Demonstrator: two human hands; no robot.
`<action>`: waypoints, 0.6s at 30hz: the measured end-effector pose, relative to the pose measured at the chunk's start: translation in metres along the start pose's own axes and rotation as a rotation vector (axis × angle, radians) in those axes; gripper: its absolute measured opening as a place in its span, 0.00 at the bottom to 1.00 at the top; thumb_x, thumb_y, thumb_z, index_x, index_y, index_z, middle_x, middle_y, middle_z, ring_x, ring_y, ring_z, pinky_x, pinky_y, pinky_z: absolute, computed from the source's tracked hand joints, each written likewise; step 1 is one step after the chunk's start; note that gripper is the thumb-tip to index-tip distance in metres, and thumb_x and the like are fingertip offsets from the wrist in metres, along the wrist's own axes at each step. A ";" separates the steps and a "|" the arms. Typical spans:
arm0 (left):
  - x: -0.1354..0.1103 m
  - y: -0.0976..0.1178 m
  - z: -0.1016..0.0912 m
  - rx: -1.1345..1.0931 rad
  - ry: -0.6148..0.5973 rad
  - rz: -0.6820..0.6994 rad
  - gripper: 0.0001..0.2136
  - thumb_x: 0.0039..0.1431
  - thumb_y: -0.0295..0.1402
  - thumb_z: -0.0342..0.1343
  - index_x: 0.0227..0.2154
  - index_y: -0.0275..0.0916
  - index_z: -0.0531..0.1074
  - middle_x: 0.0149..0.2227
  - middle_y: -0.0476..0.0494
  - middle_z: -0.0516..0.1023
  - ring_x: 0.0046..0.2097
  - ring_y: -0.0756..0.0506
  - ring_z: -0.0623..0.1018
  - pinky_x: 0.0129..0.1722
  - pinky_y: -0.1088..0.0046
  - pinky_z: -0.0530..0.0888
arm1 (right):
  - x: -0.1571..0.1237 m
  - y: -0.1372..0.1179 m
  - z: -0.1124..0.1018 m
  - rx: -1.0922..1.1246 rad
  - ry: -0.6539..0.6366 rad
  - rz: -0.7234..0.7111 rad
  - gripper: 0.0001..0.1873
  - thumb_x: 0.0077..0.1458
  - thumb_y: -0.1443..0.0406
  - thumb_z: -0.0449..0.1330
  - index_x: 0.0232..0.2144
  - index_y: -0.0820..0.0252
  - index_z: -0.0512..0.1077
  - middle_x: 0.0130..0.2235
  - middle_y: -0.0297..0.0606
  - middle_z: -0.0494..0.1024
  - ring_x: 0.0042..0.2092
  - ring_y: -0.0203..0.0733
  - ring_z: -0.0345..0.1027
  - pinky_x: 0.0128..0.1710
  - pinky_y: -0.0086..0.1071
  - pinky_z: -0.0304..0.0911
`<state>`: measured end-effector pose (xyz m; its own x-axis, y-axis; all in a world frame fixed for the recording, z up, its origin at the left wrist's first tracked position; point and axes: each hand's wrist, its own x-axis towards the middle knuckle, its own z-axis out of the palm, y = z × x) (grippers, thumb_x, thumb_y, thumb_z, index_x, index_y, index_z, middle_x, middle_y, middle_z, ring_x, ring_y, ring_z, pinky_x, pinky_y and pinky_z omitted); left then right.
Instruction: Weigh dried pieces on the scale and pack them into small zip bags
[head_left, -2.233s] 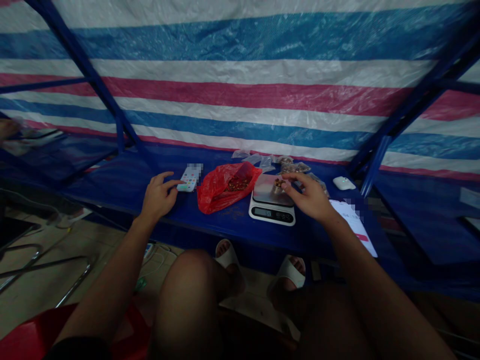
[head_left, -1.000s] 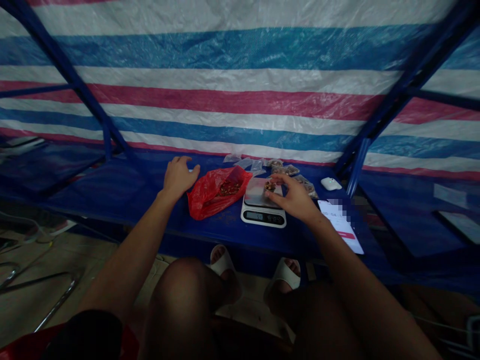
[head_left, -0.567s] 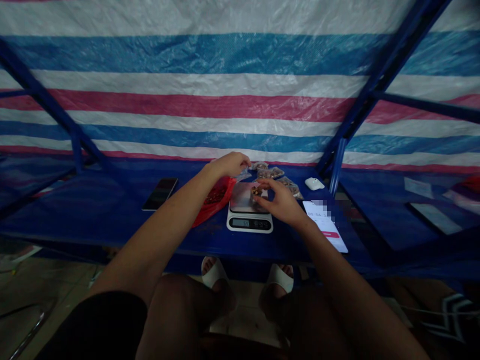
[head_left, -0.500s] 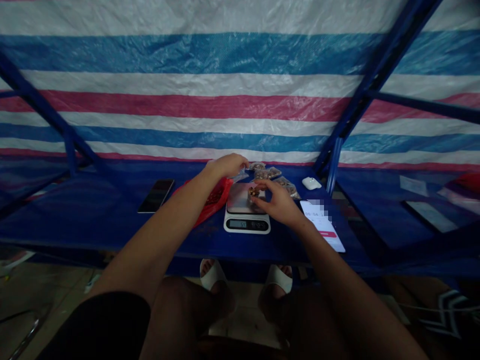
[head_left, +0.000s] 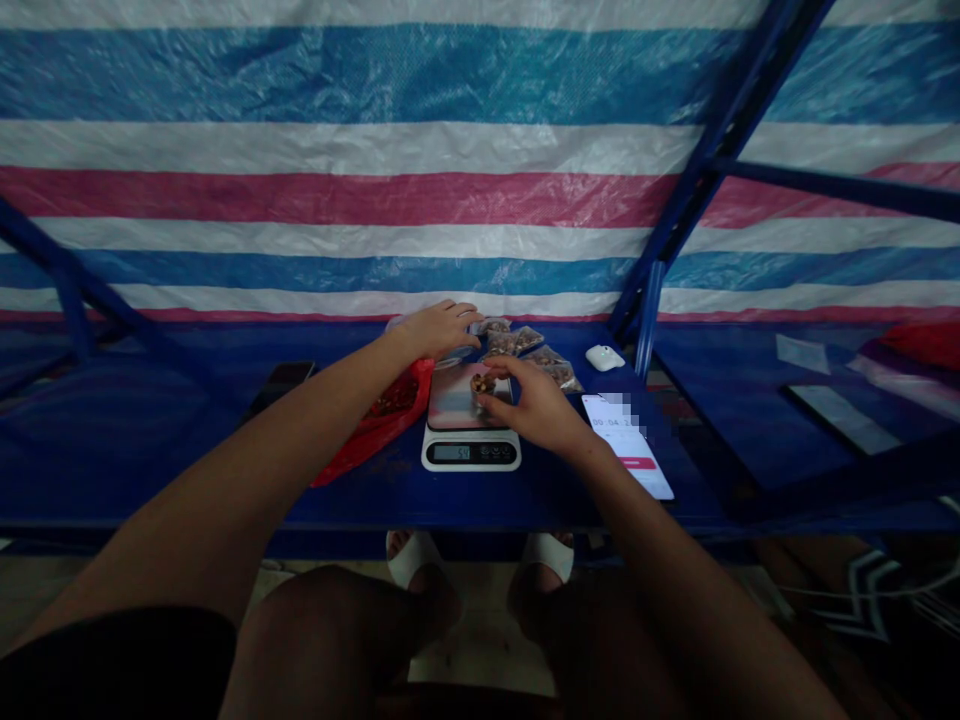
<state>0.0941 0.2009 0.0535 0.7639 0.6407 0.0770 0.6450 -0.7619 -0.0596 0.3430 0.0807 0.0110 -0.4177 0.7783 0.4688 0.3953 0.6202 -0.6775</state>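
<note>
A white kitchen scale (head_left: 470, 450) with a metal plate stands on the blue table, its display lit. On the plate is a small clear cup (head_left: 480, 398) filled with brown and yellowish dried pieces. My right hand (head_left: 529, 400) curves its thumb and fingers round the cup from the right. Beyond the scale, my left hand (head_left: 442, 330) reaches out with fingers stretched and apart, just above clear plastic bags (head_left: 454, 355). Left of the scale lies a red plastic bag (head_left: 367, 440) holding dark reddish pieces, partly hidden by my left forearm.
Several filled clear packets (head_left: 551, 368) lie behind the scale. A white earbud case (head_left: 604, 357) and a lit phone (head_left: 628, 450) are to the right. A dark phone (head_left: 281, 385) lies left. Blue metal posts (head_left: 649, 310) and a striped tarp (head_left: 375, 200) stand behind.
The view has shifted, so the table things appear further left. My left hand's fingers are more spread. My right hand stays at the cup on the scale.
</note>
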 end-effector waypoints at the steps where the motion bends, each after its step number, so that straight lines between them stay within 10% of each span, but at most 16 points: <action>1: -0.001 -0.001 -0.001 0.033 -0.012 0.006 0.22 0.55 0.22 0.65 0.51 0.46 0.86 0.73 0.39 0.74 0.76 0.32 0.66 0.74 0.54 0.58 | 0.000 0.000 0.001 0.005 -0.001 0.000 0.23 0.59 0.64 0.71 0.57 0.52 0.78 0.54 0.44 0.87 0.55 0.56 0.82 0.60 0.52 0.73; 10: -0.012 0.003 -0.016 -0.044 0.060 -0.154 0.17 0.62 0.34 0.66 0.53 0.47 0.86 0.60 0.38 0.85 0.69 0.33 0.74 0.72 0.54 0.64 | -0.003 0.000 -0.002 0.025 0.006 0.009 0.25 0.61 0.62 0.71 0.59 0.53 0.77 0.54 0.45 0.87 0.57 0.57 0.82 0.61 0.54 0.73; 18: -0.026 0.008 -0.041 -0.737 0.569 -0.427 0.22 0.62 0.39 0.67 0.57 0.35 0.84 0.56 0.31 0.87 0.56 0.33 0.84 0.64 0.52 0.76 | -0.010 0.002 -0.006 0.053 0.037 0.060 0.27 0.59 0.60 0.72 0.60 0.54 0.77 0.54 0.46 0.88 0.57 0.56 0.82 0.62 0.54 0.73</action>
<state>0.0785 0.1747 0.0918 0.2268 0.8784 0.4207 0.5416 -0.4728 0.6951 0.3529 0.0749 0.0082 -0.3640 0.8176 0.4461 0.3747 0.5670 -0.7336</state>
